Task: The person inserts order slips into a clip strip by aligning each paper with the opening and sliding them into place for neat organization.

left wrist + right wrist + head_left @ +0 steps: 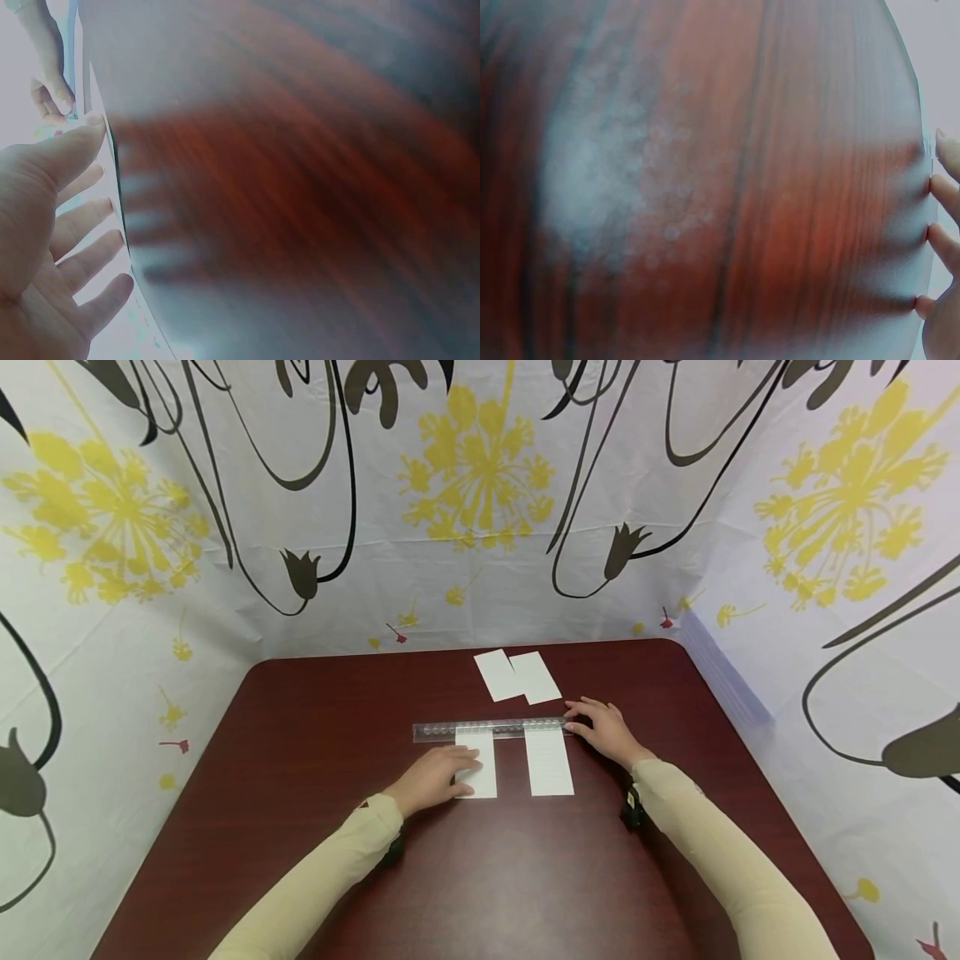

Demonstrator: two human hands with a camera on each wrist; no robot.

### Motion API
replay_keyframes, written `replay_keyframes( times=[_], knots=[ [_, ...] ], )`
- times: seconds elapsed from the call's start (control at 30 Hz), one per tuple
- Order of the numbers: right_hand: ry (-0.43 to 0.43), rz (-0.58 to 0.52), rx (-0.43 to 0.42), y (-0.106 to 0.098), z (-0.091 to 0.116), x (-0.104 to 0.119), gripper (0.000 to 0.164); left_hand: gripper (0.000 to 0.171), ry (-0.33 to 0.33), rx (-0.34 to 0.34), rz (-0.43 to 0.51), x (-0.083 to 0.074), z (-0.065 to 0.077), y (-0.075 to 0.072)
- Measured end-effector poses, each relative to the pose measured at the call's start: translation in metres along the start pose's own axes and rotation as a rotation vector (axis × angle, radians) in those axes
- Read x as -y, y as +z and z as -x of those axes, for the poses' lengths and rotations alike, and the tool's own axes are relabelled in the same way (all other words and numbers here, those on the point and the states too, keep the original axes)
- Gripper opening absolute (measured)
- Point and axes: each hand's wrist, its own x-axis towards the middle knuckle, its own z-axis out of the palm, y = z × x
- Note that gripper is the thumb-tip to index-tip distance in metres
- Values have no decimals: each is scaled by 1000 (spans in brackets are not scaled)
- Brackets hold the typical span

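Note:
A clear plastic ruler [435,732] lies crosswise on the table over the upper ends of two white paper cards. My left hand [435,779] rests on the left card [484,777], palm down, with its fingers loosely extended; in the left wrist view the left hand [45,232] has its fingers apart. At the ruler's right end, my right hand [609,732] touches down with spread fingertips. The right card [549,764] lies just below that hand. In the right wrist view, fingertips of the right hand [943,225] meet the tabletop, most of the hand cut off.
Two more white cards, a left one [498,675] and a right one [536,677], overlap slightly beyond the ruler. The dark red-brown table [337,702] has rounded far corners. Patterned fabric [480,593] hangs close behind it and along both sides.

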Motion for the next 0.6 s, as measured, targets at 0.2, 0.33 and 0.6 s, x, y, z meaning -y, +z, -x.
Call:
replay_keyframes(
  times=[0.2,0.33,0.6],
  knots=[
    [8,2,1,0,0,-1,28,45,13,-10,-7,1,-3,3],
    [11,3,7,-1,0,1,28,46,7,-4,-17,-1,-5,3],
    [11,-2,10,-1,0,2,28,46,-13,10,-10,-6,-6,2]
  ],
)
